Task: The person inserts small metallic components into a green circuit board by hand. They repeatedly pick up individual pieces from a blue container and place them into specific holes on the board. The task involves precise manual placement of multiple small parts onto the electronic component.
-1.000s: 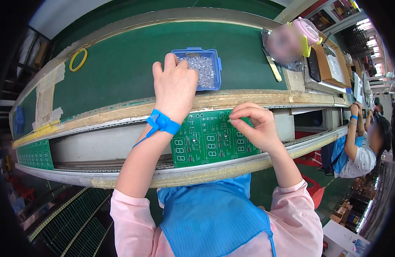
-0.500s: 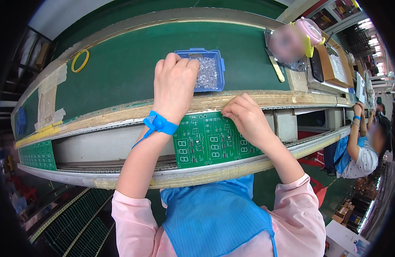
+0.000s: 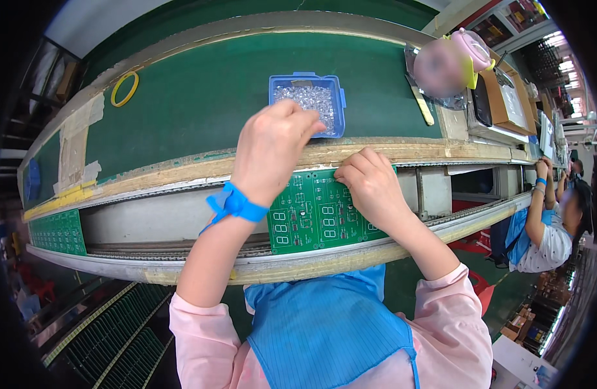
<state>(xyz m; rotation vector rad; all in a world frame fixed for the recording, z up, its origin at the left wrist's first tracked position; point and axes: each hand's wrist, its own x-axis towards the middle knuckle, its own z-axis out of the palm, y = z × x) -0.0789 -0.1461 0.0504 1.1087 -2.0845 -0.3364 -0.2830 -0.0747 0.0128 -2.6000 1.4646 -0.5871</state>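
Note:
A green circuit board (image 3: pixel 312 227) with white printed digit outlines lies across the rails in front of me. My right hand (image 3: pixel 371 188) is over the board's far edge, thumb and fingertips pinched together; whatever is between them is too small to make out. Just beyond the board, a blue plastic tray (image 3: pixel 341 113) holds many small clear parts (image 3: pixel 319 100). My left hand (image 3: pixel 271 148), with a blue strap (image 3: pixel 237 205) on its wrist, hovers at the tray's near left side. Its fingers are closed in a pinch, and I cannot see what they hold.
Another green board (image 3: pixel 57 235) rests on the rails at the left. On the green bench lie a yellow ring (image 3: pixel 125 89) and a pale strip (image 3: pixel 423 107). Pink items (image 3: pixel 470 48) and a cardboard box (image 3: pixel 505 104) stand at the right. A co-worker (image 3: pixel 548 227) sits farther right.
My left hand has drawn back from inside the tray toward me and the board, uncovering more of the clear parts. My right hand stays at the board's far edge, its fingers slightly shifted.

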